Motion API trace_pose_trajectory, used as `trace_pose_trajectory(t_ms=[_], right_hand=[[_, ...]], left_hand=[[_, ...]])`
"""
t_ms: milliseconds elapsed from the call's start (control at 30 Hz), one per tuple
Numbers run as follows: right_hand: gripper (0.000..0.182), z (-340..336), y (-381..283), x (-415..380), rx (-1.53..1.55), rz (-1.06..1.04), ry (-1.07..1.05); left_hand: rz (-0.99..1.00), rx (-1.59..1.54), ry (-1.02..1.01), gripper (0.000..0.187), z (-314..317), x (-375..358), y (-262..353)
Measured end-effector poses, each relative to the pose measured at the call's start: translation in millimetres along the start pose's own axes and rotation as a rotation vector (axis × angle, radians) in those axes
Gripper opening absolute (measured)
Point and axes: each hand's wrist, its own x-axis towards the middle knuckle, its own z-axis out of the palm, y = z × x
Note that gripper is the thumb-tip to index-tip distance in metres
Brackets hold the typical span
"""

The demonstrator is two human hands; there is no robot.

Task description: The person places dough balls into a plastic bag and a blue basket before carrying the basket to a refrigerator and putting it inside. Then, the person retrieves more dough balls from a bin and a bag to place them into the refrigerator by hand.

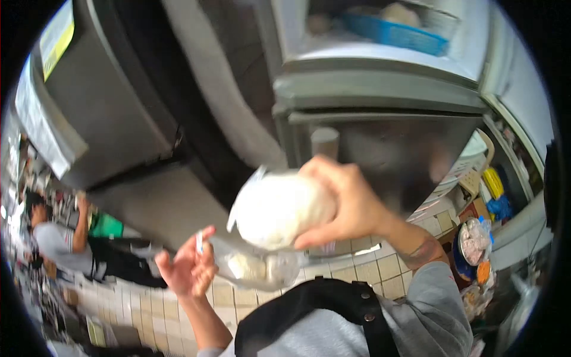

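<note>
My right hand (348, 205) grips a large, smooth white ball (284, 209), like a lump of dough, from its right side. A thin pale flap, like plastic film, sticks out at the ball's left edge. To the lower left, my left hand (189, 265) is raised with its fingers apart and partly curled, and a small white band (200, 243) shows at one finger. Below the ball, a clear plastic bag (285, 271) contains pale lumps, close to the right of my left hand.
Ahead is a fridge with its upper compartment open and a blue basket (395, 34) inside; its lower door (386, 154) is shut. A dark steel cabinet (113, 89) stands left. A person (65, 244) is at the far left. Bagged food (474, 241) sits in a tub at right.
</note>
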Motion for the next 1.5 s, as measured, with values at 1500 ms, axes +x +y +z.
trace_pose_trajectory(t_ms=[1500], right_hand=[[0.049,-254.3,234.2,313.9,-0.045,0.577,0.328]], left_hand=[[0.196,0.074,1.003,0.057,-167.0,-101.6,-87.6]])
